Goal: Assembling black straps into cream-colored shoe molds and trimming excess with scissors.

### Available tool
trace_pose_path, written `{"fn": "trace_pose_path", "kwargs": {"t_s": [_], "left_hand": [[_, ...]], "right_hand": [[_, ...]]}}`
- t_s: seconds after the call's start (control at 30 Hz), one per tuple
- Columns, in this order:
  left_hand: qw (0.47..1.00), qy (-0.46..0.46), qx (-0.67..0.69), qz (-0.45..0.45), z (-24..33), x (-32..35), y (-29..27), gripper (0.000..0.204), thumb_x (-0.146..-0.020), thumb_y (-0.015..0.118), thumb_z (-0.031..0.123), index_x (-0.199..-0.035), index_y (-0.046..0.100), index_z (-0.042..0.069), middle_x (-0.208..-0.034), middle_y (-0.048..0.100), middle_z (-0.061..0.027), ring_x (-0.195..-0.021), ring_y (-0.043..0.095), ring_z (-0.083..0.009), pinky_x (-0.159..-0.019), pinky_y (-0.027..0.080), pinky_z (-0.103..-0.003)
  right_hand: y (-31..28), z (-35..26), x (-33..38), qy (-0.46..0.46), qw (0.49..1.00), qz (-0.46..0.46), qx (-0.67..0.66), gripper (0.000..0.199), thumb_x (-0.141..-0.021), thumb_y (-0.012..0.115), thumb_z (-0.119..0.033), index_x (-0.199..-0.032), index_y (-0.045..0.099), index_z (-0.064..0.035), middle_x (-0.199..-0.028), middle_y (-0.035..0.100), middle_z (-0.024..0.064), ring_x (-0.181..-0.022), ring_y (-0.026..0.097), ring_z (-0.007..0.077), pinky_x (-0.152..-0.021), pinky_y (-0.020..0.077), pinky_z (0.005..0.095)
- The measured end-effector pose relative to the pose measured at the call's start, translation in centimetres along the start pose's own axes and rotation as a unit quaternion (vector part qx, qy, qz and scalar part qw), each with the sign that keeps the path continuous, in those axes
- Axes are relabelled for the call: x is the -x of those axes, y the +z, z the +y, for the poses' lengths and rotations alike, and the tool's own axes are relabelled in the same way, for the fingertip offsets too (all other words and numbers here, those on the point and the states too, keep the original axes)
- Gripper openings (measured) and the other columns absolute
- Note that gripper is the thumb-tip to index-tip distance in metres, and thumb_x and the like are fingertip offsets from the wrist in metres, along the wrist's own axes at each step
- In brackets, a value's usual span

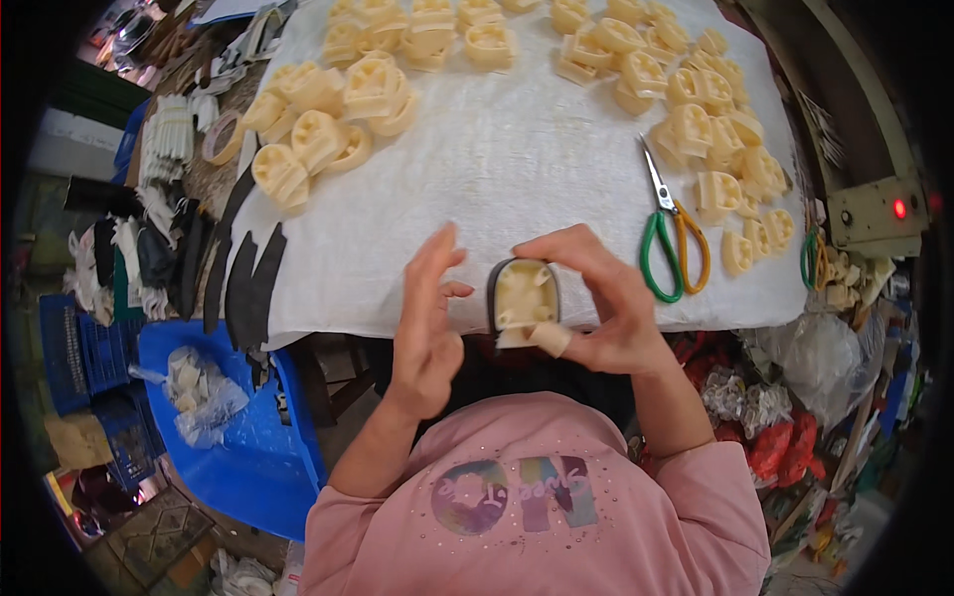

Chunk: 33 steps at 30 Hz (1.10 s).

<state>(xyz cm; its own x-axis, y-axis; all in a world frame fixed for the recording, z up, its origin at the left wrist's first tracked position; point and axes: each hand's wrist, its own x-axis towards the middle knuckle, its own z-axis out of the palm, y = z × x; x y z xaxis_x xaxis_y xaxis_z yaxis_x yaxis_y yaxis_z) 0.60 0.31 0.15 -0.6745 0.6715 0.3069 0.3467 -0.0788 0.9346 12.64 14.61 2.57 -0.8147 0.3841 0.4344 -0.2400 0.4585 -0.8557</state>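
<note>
My right hand grips a cream hollow plastic piece that looks like a shoe heel, between thumb and fingers. A dark strip runs around its curved outer wall. The hollow side faces up, near the table's front edge. Beige tape is wrapped around my right thumb. To the left of the heel, my left hand is apart from it, fingers stretched out and holding nothing. Scissors with one green and one orange handle lie to the right of my right hand.
Many similar cream heels lie in groups on the white-covered table, far left and along the right. Black strips hang at the left edge. A blue tub stands below left. A machine with a red light is at right.
</note>
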Motion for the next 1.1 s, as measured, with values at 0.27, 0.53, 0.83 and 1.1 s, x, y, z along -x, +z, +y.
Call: {"fn": "trace_pose_path", "kwargs": {"t_s": [0.27,0.53,0.83,1.1], "left_hand": [[0.81,-0.305,0.459,-0.201,1.1,0.2,0.7,0.058,-0.089,0.042,0.025,-0.139,0.023,0.003,-0.12,0.049,-0.0146,-0.104,0.055,-0.0214,-0.084,0.049,-0.034],[0.845,-0.249,0.45,-0.148,1.1,1.1,1.3,0.063,-0.094,0.032,0.052,-0.139,0.018,0.009,-0.099,0.057,-0.0124,-0.083,0.058,-0.0203,-0.06,0.05,-0.032],[0.966,-0.125,0.194,-0.119,-0.3,1.4,2.4,0.074,-0.092,0.025,0.061,-0.139,0.022,0.004,-0.121,0.043,-0.0147,-0.101,0.055,-0.0216,-0.078,0.051,-0.033],[0.961,-0.154,0.228,-0.042,0.1,1.1,3.1,0.05,-0.095,0.035,0.033,-0.133,0.031,0.001,-0.118,0.044,-0.0139,-0.104,0.05,-0.0177,-0.088,0.044,-0.032]], "right_hand": [[2.7,0.6,1.6,-0.069,0.997,0.018,-0.034,0.071,-0.066,0.075,-0.001,-0.13,0.043,-0.0092,-0.118,0.057,0.0124,-0.095,0.055,0.0306,-0.079,0.0461,0.0363],[2.5,1.9,1.1,-0.029,0.998,0.035,-0.04,0.043,-0.082,0.065,-0.018,-0.122,0.053,-0.0084,-0.109,0.054,0.0104,-0.085,0.057,0.0233,-0.07,0.0492,0.03],[3.1,2.9,0.0,0.124,0.907,-0.077,-0.396,0.011,-0.089,0.055,-0.017,-0.092,0.06,-0.0078,-0.093,0.057,0.0043,-0.085,0.055,0.0149,-0.07,0.0475,0.0284],[5.1,3.3,2.1,0.025,0.99,0.002,-0.138,0.028,-0.094,0.045,-0.022,-0.114,0.055,-0.0053,-0.114,0.053,0.0129,-0.105,0.047,0.0276,-0.095,0.035,0.0369]]}}
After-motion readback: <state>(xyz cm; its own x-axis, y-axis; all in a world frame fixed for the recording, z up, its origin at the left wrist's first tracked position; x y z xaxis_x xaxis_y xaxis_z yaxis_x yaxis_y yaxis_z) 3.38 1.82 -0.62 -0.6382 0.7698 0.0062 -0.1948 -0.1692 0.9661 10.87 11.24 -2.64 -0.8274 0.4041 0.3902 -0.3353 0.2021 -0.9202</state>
